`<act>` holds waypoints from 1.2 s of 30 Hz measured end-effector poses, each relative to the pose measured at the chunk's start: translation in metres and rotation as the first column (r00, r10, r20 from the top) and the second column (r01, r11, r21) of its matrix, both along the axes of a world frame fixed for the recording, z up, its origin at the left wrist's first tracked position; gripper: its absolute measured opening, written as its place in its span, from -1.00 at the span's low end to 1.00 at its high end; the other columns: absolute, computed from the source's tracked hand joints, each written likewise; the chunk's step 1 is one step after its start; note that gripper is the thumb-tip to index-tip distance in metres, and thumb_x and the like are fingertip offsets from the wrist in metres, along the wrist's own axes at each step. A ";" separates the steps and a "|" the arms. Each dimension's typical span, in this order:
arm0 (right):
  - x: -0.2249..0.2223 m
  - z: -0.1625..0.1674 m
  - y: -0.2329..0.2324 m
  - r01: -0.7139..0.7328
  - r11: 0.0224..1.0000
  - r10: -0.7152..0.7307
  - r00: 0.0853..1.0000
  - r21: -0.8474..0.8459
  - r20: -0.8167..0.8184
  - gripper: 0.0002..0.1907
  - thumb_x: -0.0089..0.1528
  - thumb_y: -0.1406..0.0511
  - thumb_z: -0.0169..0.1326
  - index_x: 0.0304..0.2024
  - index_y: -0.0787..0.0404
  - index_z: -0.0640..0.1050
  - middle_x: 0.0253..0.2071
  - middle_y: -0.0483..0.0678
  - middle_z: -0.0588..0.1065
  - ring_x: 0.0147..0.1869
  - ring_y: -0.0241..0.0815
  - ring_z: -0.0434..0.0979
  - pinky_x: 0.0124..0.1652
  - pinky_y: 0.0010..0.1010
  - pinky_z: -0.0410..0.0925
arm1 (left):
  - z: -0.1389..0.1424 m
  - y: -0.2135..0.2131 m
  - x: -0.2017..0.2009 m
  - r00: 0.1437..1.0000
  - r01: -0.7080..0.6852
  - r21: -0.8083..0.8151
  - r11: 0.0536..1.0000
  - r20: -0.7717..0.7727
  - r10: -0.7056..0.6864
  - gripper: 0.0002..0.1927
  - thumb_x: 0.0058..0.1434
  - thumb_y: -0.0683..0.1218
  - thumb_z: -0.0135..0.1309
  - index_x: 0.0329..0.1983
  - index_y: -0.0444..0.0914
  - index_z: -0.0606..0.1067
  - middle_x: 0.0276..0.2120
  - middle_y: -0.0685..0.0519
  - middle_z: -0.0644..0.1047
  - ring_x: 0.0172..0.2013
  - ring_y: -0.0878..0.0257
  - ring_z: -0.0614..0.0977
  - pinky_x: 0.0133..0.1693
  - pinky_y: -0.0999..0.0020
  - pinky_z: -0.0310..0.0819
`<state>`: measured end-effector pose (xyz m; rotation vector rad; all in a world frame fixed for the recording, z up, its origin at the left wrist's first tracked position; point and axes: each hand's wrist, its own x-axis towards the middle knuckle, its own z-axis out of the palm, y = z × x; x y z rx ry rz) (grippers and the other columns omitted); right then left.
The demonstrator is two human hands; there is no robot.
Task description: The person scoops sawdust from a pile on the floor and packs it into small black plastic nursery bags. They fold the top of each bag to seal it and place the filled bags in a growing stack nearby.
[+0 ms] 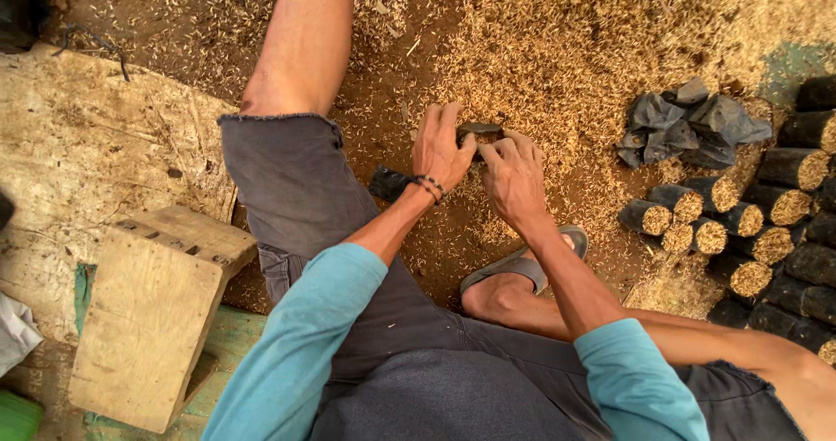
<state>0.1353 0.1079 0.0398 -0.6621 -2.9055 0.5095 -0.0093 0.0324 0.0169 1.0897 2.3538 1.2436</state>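
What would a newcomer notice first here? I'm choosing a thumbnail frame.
Both hands meet at centre: the left hand and right hand pinch a small dark bag over a floor of husks. At right lie stacked filled black bags; at lower left, a wooden stool.

Bag [477,130] mostly under hands

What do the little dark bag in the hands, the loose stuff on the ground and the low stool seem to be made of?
The bag between the left hand and right hand looks like thin black plastic film: dull and creased. The ground litter seems to be dry husks or chaff: pale, tiny flakes. The stool looks like bare, unpainted wood, with visible grain.
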 end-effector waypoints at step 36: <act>0.053 -0.093 0.062 0.191 0.963 -0.239 0.930 0.188 0.278 -0.61 0.45 0.06 0.00 0.25 0.02 0.43 0.25 0.18 0.31 0.16 0.14 0.31 -0.04 -0.02 0.40 | -0.053 0.006 0.010 0.984 0.167 -0.153 0.974 0.088 -0.155 -0.78 0.38 -0.07 0.06 -0.28 -0.34 0.50 -0.36 -0.12 0.51 -0.38 0.03 0.52 -0.33 0.04 0.45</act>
